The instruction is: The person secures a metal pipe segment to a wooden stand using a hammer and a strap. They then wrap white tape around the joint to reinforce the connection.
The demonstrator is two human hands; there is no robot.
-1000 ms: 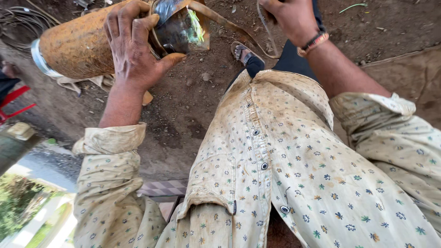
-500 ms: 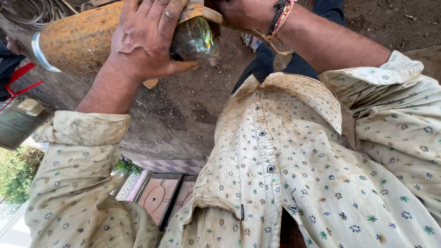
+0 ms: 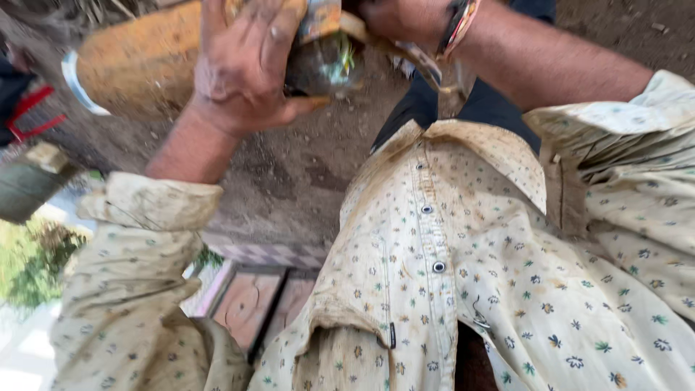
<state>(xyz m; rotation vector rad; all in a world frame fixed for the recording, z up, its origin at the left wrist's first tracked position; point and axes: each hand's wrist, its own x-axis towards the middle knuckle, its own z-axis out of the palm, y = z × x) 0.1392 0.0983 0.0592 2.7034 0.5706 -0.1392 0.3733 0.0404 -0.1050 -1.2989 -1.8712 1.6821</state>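
Observation:
My left hand (image 3: 242, 65) grips the near end of a big rusty orange cylinder (image 3: 137, 61) that lies on its side at the top left. At the cylinder's end sits a dark shiny rounded part (image 3: 326, 65). My right hand (image 3: 394, 18) is at the top edge, closed on a tan strap or bent strip (image 3: 416, 58) beside that shiny part; most of this hand is cut off by the frame. A beaded band is on my right wrist (image 3: 460, 18). My pale patterned shirt (image 3: 470, 275) fills the lower half of the view.
Bare dirt ground (image 3: 289, 174) lies under the cylinder. A patterned ledge with reddish tiles (image 3: 253, 297) runs below it. Green plants (image 3: 36, 268) are at the far left. Something red and dark (image 3: 25, 108) sits at the left edge.
The view has tipped and drawn nearer. My right hand has come left to the cylinder's end and closed on the strap. My left hand keeps its hold on the cylinder.

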